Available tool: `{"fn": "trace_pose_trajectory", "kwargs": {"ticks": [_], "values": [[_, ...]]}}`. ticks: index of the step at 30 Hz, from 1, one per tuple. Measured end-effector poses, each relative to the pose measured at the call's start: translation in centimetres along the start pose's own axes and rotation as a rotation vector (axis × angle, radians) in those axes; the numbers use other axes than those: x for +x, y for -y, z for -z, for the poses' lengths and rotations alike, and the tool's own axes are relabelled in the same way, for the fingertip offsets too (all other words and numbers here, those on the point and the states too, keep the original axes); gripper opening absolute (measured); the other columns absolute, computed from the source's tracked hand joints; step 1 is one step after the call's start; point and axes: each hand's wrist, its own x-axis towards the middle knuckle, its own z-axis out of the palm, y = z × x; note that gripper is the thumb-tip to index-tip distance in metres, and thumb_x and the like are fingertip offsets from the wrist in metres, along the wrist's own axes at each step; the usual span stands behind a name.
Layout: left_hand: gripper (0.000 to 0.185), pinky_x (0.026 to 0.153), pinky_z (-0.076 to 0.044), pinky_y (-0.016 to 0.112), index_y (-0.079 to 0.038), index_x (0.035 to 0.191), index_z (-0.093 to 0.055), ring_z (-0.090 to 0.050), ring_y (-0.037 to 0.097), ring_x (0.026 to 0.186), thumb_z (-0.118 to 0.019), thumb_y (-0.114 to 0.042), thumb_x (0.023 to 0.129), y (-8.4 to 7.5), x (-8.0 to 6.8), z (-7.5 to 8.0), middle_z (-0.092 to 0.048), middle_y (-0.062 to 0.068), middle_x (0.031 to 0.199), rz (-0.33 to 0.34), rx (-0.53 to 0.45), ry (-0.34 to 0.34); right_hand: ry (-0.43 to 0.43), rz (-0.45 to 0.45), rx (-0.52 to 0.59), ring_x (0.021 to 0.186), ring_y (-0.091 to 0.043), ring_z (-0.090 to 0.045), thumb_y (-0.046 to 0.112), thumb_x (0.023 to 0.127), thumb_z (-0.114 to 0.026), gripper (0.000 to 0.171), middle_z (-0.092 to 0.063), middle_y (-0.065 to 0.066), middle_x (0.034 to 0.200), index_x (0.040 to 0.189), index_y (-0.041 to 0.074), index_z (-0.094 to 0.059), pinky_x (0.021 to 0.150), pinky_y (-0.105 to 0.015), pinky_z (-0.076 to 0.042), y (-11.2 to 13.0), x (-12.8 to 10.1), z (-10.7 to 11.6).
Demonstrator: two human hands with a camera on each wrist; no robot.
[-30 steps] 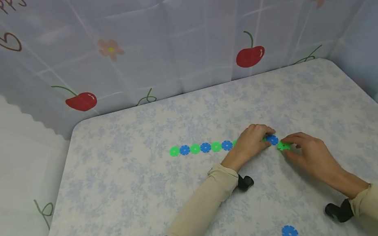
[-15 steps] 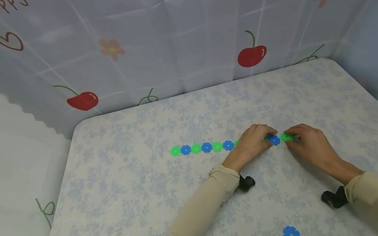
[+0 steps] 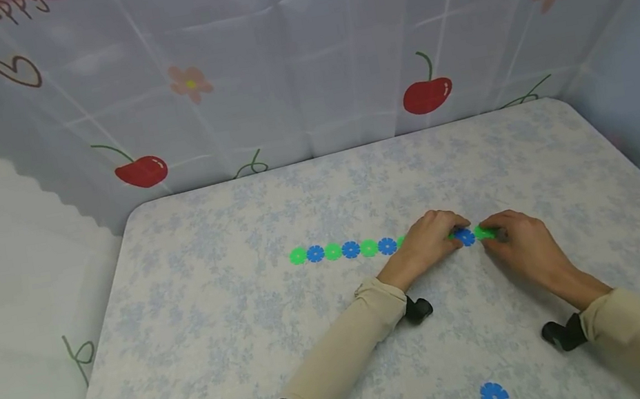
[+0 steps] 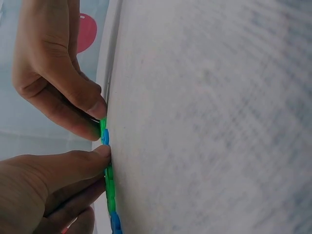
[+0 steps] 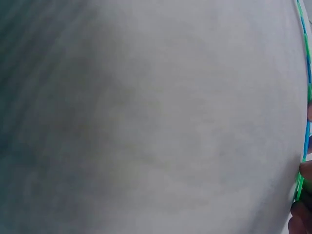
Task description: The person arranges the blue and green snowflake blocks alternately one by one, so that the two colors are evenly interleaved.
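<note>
A chain of alternating green and blue flower discs (image 3: 349, 249) lies in a row across the table (image 3: 256, 349). My left hand (image 3: 446, 236) grips the chain's right part, with its thumb on the chain (image 4: 110, 187) just behind the last blue disc (image 3: 464, 236). My right hand (image 3: 492, 233) pinches a green disc (image 3: 484, 232) edge to edge against that blue disc (image 4: 105, 138). In the left wrist view the green disc (image 4: 103, 126) sits under the right fingertips (image 4: 95, 109). The right wrist view shows the chain (image 5: 307, 53) along the frame's right edge and the green disc (image 5: 298, 187).
One loose blue disc (image 3: 494, 397) lies near the table's front edge, by my right forearm. A curtain printed with cherries (image 3: 427, 93) hangs behind the table and round its sides. The table has a pale blue flowered cloth.
My right hand has carried the green disc up and left from just below the row and set it against the blue end disc. My left hand has stayed on the chain.
</note>
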Motion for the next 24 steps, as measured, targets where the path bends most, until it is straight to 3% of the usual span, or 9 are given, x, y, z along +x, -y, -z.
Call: {"fn": "trace_pose_trajectory", "kwargs": {"ticks": [8, 14, 19, 24], "values": [[0.034, 0.086, -0.042, 0.010, -0.018, 0.118, -0.061, -0.055, 0.003, 0.105, -0.065, -0.018, 0.084, 0.0, -0.1, 0.0, -0.061, -0.008, 0.117, -0.007, 0.004, -0.010, 0.011, -0.016, 0.004, 0.079, -0.033, -0.060, 0.007, 0.078, -0.067, 0.028, -0.060, -0.023, 0.103, 0.104, -0.003, -0.063, 0.060, -0.043, -0.049, 0.0, 0.1, 0.0], [0.036, 0.086, -0.042, 0.010, -0.018, 0.119, -0.061, -0.055, 0.003, 0.106, -0.065, -0.018, 0.083, 0.0, -0.1, 0.0, -0.060, -0.008, 0.117, 0.008, 0.009, 0.005, 0.011, -0.031, 0.004, 0.090, -0.038, -0.057, 0.006, 0.079, -0.065, 0.031, -0.057, -0.025, 0.108, 0.108, -0.003, -0.061, 0.067, -0.050, -0.047, 0.4, -0.3, 0.0], [0.038, 0.087, -0.042, 0.011, -0.020, 0.121, -0.059, -0.054, 0.002, 0.108, -0.065, -0.020, 0.083, -0.2, -0.1, 0.0, -0.059, -0.010, 0.119, 0.030, 0.004, 0.032, 0.011, 0.006, -0.006, 0.100, -0.040, -0.053, 0.007, 0.079, -0.065, 0.032, -0.056, -0.022, 0.113, 0.110, 0.001, -0.060, 0.072, -0.053, -0.046, 1.9, -2.6, 0.0], [0.038, 0.087, -0.042, 0.010, -0.019, 0.121, -0.059, -0.054, 0.002, 0.108, -0.065, -0.019, 0.084, -0.1, -0.1, 0.1, -0.059, -0.010, 0.119, 0.022, 0.006, 0.018, 0.098, 0.019, 0.006, 0.105, -0.033, -0.053, 0.011, 0.079, -0.067, 0.031, -0.059, -0.011, 0.113, 0.110, 0.008, -0.062, 0.077, -0.050, -0.047, 4.2, -6.1, -0.2]]}}
